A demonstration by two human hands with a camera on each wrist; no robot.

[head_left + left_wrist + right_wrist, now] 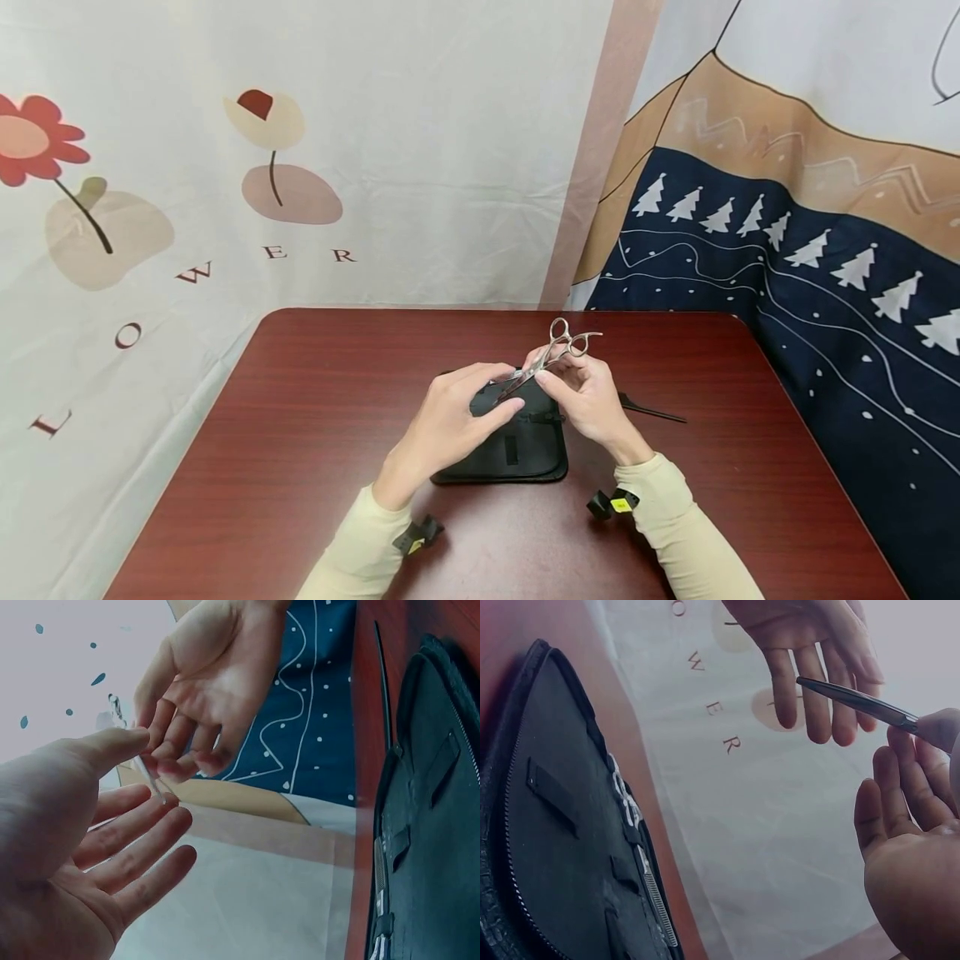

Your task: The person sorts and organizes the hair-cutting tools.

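The scissors (855, 701) were in the air above the table (315, 433), held by the right hand (592, 396), which pinched them between its thumb and fingers. Their finger rings pointed up, and their closed-looking blades went down at a slant toward the left hand (453, 412). This left hand was wide, with the fingers nearly straight and the thumb apart from them, around the tip of the blades; whether it touched the metal, I could not tell. Below both hands a black case (540, 458) lay on the table, and the right wrist view showed its zip and its small straps. Along its far edge there were metal rings (630, 802) and a toothed metal piece (658, 896). Just beside the case, to the right, lay a thin black handle (654, 410). Each sleeve had a wrist camera near the cuff, and the right one (600, 505) carried a yellow label (622, 505), whose marks were too small for reading. Behind the table hung a white curtain (450, 125), on which the red-brown letters (274, 252) L, O, W, E, R could be read in a curve, under printed flowers. On the right side, a dark blue cloth (825, 375) showed white trees.
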